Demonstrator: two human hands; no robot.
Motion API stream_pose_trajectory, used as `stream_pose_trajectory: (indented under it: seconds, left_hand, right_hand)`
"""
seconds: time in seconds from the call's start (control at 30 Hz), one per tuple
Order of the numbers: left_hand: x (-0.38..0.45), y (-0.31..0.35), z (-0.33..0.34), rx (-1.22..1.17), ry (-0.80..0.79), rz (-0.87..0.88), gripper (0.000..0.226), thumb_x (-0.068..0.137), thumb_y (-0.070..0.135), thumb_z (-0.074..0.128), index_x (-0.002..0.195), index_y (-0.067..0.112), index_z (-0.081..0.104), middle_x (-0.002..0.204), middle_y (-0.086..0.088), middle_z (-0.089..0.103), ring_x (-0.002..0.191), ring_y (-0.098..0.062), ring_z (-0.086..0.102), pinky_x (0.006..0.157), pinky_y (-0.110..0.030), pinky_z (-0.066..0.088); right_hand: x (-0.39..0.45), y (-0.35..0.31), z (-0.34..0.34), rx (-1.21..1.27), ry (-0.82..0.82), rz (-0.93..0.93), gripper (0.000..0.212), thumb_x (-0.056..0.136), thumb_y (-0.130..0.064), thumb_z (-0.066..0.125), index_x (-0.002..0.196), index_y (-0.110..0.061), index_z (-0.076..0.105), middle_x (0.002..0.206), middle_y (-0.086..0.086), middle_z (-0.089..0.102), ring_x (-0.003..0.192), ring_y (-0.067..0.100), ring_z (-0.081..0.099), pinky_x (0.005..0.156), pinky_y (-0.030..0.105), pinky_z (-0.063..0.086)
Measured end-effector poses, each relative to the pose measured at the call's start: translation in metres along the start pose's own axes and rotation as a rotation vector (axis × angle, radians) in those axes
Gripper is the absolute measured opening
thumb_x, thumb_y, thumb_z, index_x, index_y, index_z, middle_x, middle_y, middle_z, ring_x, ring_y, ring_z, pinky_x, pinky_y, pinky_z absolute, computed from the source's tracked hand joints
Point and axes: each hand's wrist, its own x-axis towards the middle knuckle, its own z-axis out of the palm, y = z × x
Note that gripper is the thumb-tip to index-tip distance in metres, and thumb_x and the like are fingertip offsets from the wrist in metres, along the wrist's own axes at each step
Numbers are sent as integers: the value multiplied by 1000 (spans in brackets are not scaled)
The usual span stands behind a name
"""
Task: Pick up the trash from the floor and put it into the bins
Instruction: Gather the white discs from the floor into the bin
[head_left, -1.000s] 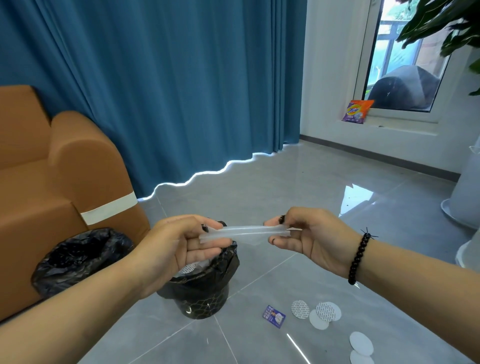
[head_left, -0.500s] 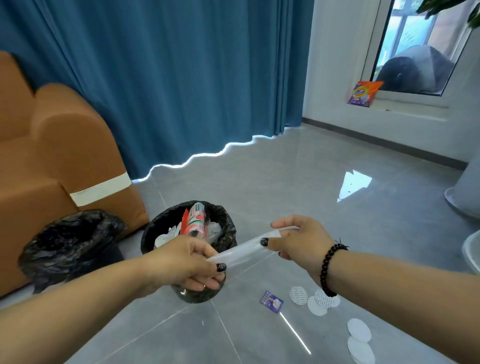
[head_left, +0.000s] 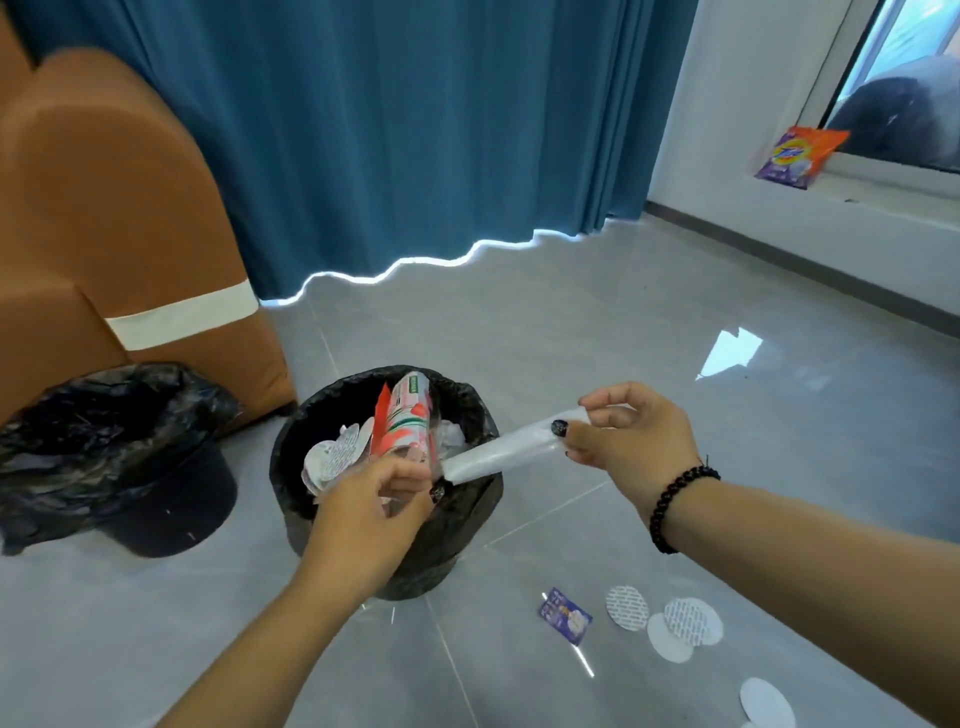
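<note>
The right hand (head_left: 626, 441), wrist raised, pinches the upper end of a clear plastic strip (head_left: 498, 451) between thumb and fingers. The left hand (head_left: 374, 499) pinches its lower end over the open bin (head_left: 467, 499), so the strip slants across the rim.

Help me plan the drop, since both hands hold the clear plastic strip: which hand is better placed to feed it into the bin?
Left, probably. The left hand grips the clear plastic strip's lower end directly over the open bin. The right hand pinches the upper end, out beyond the rim.
</note>
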Motion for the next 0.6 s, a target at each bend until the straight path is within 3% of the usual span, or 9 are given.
stream_pose_trajectory:
  seconds: [0.1,0.23,0.37,0.43,0.5,0.53,0.6]
  left_hand:
    - [9,-35,16,180,-6,79,20,85,18,70,101,28,65,100,16,66,89,4,58,74,-4,39]
    - [14,-64,32,237,-32,120,25,86,21,68,111,24,65,106,12,67,98,-2,60,87,-14,45]
    - [15,-79,37,282,-4,229,26,82,11,72,106,19,72,100,7,72,92,-8,65,88,-27,52]
    - [13,-83,36,245,5,256,27,79,5,73,103,17,74,96,6,72,87,-2,62,86,-17,50]
    - [9,-87,33,215,9,253,27,78,3,74,101,17,75,94,7,72,88,3,56,83,-5,42]
    - [7,-88,33,210,12,258,27,77,2,75,100,18,75,93,9,71,89,4,54,84,-8,43]
    - [2,-91,32,211,23,266,28,76,3,76,98,20,75,91,17,67,90,6,53,84,-22,48]
  right_hand:
    - [29,9,16,-34,38,-50,23,74,3,76,84,-9,60,82,13,68,68,24,67,62,24,58]
    - [62,20,38,-191,40,-179,21,78,1,73,77,-16,60,78,5,66,68,23,67,60,20,57]
    - [84,37,64,-352,-17,-286,26,77,-1,72,72,-24,61,80,1,65,80,26,67,78,39,58]
    - [88,46,74,-435,-84,-320,27,78,-2,72,72,-26,61,81,-2,64,75,17,63,75,29,56]
    - [87,55,82,-486,-145,-356,29,79,0,68,71,-27,59,79,-8,61,65,4,55,62,10,49]
    - [85,58,85,-510,-166,-367,28,79,1,66,71,-26,60,77,-11,60,63,0,52,58,5,45]
    - [82,69,92,-581,-215,-363,20,80,0,65,78,-19,64,76,-15,58,65,1,53,64,9,48]
